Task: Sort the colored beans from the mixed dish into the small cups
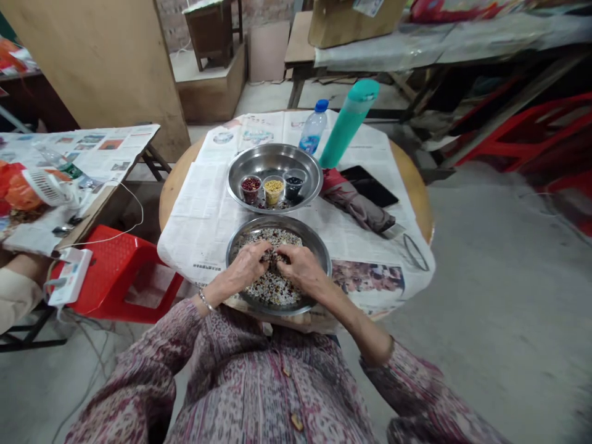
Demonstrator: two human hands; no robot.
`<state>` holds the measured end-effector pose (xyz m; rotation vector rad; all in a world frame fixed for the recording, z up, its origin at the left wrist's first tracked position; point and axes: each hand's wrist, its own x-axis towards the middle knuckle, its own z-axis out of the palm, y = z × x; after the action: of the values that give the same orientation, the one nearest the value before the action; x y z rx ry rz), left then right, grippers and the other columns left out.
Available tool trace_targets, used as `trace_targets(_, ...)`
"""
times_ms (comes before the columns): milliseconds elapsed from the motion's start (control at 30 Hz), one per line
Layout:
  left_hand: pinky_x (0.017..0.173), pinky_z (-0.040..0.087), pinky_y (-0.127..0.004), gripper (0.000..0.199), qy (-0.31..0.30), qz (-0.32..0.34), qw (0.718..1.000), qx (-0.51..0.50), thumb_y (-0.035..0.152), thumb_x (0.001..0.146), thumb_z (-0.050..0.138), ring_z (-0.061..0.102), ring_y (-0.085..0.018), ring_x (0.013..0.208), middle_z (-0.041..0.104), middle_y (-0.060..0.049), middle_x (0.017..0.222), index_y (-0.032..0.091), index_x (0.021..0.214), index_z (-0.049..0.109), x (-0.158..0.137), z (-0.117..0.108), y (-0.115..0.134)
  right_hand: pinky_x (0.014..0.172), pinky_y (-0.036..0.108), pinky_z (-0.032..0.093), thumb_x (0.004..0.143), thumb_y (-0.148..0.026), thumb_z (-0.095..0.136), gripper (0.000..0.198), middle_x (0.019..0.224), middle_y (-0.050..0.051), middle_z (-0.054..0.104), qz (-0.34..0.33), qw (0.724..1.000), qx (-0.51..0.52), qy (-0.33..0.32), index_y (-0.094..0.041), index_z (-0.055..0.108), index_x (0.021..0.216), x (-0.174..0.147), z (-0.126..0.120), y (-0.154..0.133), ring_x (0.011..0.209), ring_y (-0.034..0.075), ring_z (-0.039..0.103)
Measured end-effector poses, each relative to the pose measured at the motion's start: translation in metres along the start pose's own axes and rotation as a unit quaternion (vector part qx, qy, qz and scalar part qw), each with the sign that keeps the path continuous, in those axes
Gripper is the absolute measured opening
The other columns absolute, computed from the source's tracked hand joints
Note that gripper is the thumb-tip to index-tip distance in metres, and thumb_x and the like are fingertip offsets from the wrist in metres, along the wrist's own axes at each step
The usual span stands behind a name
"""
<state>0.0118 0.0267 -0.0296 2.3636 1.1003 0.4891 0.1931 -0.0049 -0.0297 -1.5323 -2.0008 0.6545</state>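
Note:
Close in front of me, a steel basin [324, 246] holds a mix of pale grains and dark, red and yellow beans [276, 290]. Over this mix, my left hand [247, 264] has its fingers curled and pinched together, low against the grains. Facing it, my right hand [300, 266] is also closed, its fingertips almost meeting the left ones. Whatever sits in the fingertips is too small to make out. Behind stands a second steel basin [259, 159] with three clear cups: red beans [250, 185], yellow beans [273, 188] and black beans [293, 180].
Newspaper [194, 222] covers the round table. Beyond the basins stand a water bottle [314, 126] and a teal bottle [350, 123]. A folded umbrella [356, 203] and a black tablet-like object [370, 186] lie right. At left are a red stool [115, 283], a power strip [70, 277] and another person's arm [23, 277].

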Motion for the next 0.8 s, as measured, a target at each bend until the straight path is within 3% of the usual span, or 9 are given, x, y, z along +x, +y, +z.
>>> trace_targets(100, 0.107, 0.046, -0.039, 0.038, -0.049, 0.039, 0.998, 0.029, 0.013, 0.089, 0.056, 0.059, -0.022, 0.119, 0.064, -0.009, 0.124, 0.018, 0.127, 0.054, -0.029, -0.014, 0.008, 0.087, 0.035, 0.05, 0.08, -0.013, 0.051, 0.028, 0.097, 0.008, 0.075, -0.042, 0.999, 0.017, 0.019, -0.02, 0.072, 0.098, -0.021, 0.006, 0.0, 0.092, 0.022, 0.068)
trace_targets(233, 0.101, 0.049, -0.036, 0.03, -0.083, 0.022, 0.993, 0.086, 0.01, 0.094, 0.048, 0.06, -0.02, 0.111, 0.064, -0.007, 0.114, 0.018, 0.122, 0.056, -0.043, -0.029, 0.023, 0.09, 0.035, 0.053, 0.083, -0.009, 0.047, 0.034, 0.104, 0.007, 0.074, -0.052, 0.994, 0.027, 0.094, -0.02, 0.071, 0.104, -0.041, 0.006, 0.01, 0.096, 0.02, 0.069)
trace_targets(333, 0.097, 0.051, -0.036, 0.026, -0.111, -0.003, 0.987, 0.12, 0.009, 0.093, 0.049, 0.058, -0.021, 0.109, 0.059, -0.008, 0.113, 0.016, 0.117, 0.056, -0.038, -0.027, 0.033, 0.091, 0.038, 0.054, 0.086, -0.012, 0.046, 0.031, 0.102, 0.009, 0.073, -0.033, 0.99, -0.005, 0.135, -0.019, 0.071, 0.103, -0.049, 0.007, 0.018, 0.097, 0.022, 0.068)
trace_targets(500, 0.088, 0.054, -0.033, 0.041, -0.147, -0.027, 0.982, 0.118, 0.012, 0.089, 0.059, 0.059, -0.02, 0.101, 0.051, -0.009, 0.121, 0.018, 0.128, 0.048, -0.025, -0.002, 0.047, 0.094, 0.045, 0.054, 0.089, -0.013, 0.044, 0.031, 0.102, 0.012, 0.072, -0.008, 0.98, -0.032, 0.196, -0.017, 0.071, 0.104, -0.056, 0.019, 0.019, 0.1, 0.026, 0.066)
trace_targets(633, 0.082, 0.053, -0.03, 0.017, -0.189, 0.033, 0.974, 0.116, 0.013, 0.096, 0.047, 0.06, -0.017, 0.091, 0.055, -0.007, 0.109, 0.017, 0.11, 0.056, -0.012, 0.014, 0.051, 0.094, 0.044, 0.054, 0.092, -0.013, 0.042, 0.032, 0.102, 0.011, 0.072, 0.01, 0.962, -0.008, 0.272, -0.019, 0.071, 0.106, -0.056, 0.026, 0.016, 0.1, 0.024, 0.065)
trace_targets(733, 0.083, 0.051, -0.03, 0.021, -0.182, 0.039, 0.971, 0.15, 0.009, 0.097, 0.041, 0.061, -0.018, 0.093, 0.059, -0.007, 0.103, 0.016, 0.107, 0.057, -0.003, 0.012, 0.048, 0.094, 0.042, 0.054, 0.092, -0.012, 0.041, 0.033, 0.103, 0.01, 0.072, 0.006, 0.958, -0.016, 0.285, -0.019, 0.07, 0.108, -0.057, 0.026, 0.013, 0.102, 0.023, 0.065)
trace_targets(800, 0.082, 0.051, -0.031, 0.021, -0.179, -0.005, 0.966, 0.188, 0.01, 0.097, 0.04, 0.062, -0.019, 0.092, 0.061, -0.008, 0.101, 0.016, 0.106, 0.059, 0.002, 0.003, 0.044, 0.094, 0.042, 0.054, 0.092, -0.01, 0.04, 0.035, 0.103, 0.01, 0.072, 0.004, 0.959, -0.03, 0.28, -0.019, 0.069, 0.109, -0.058, 0.025, 0.012, 0.101, 0.023, 0.065)
